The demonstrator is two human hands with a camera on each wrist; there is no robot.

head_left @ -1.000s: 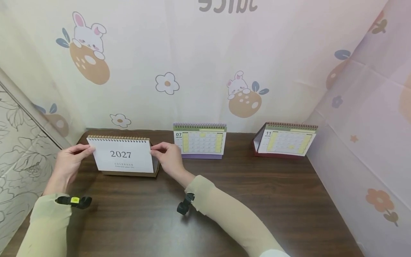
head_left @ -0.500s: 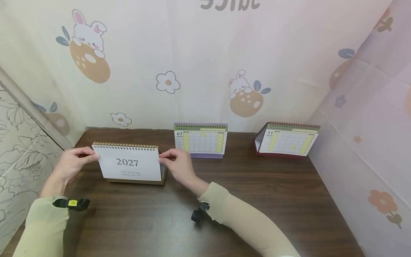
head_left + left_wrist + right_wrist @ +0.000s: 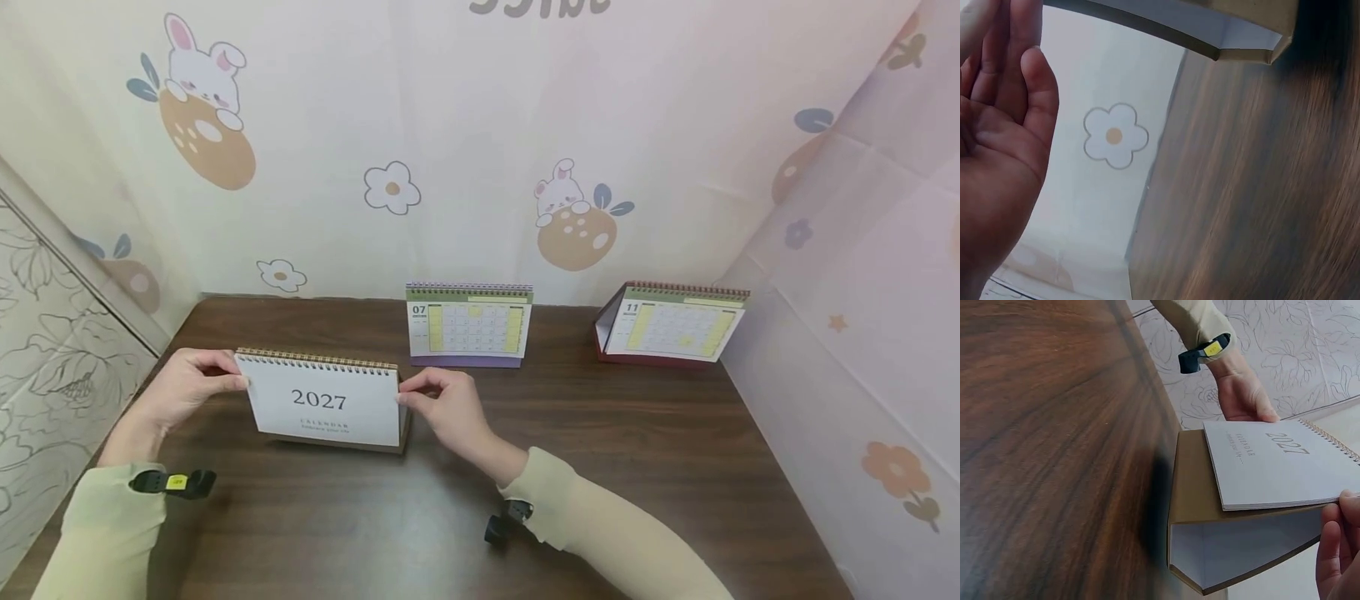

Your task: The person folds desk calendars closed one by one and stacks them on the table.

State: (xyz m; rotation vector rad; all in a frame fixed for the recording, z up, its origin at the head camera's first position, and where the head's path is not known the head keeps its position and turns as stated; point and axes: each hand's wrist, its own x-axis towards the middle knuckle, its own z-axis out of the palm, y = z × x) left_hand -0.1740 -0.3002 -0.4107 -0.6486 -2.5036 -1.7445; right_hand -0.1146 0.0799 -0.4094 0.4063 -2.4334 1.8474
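A white desk calendar (image 3: 318,402) marked 2027, spiral-bound along its top on a brown folding stand (image 3: 1194,481), stands tilted back at the left of the table. My left hand (image 3: 183,387) pinches its left edge between thumb and fingers. At the opposite edge my right hand (image 3: 450,408) pinches it the same way. The right wrist view shows the stand's hollow triangular side, with the right fingers (image 3: 1332,550) at the upper edge. In the left wrist view the left hand (image 3: 1004,137) is partly cut off beside the stand's end.
Behind, a calendar (image 3: 471,329) showing 07 on a purple stand is by the back curtain (image 3: 450,108). Another calendar (image 3: 675,325) showing 11, on a red stand, is at the back right. All are on the dark wooden table (image 3: 600,442).
Both hands have drawn the 2027 calendar toward the front and to the right across the table. The other two calendars have stayed in place.
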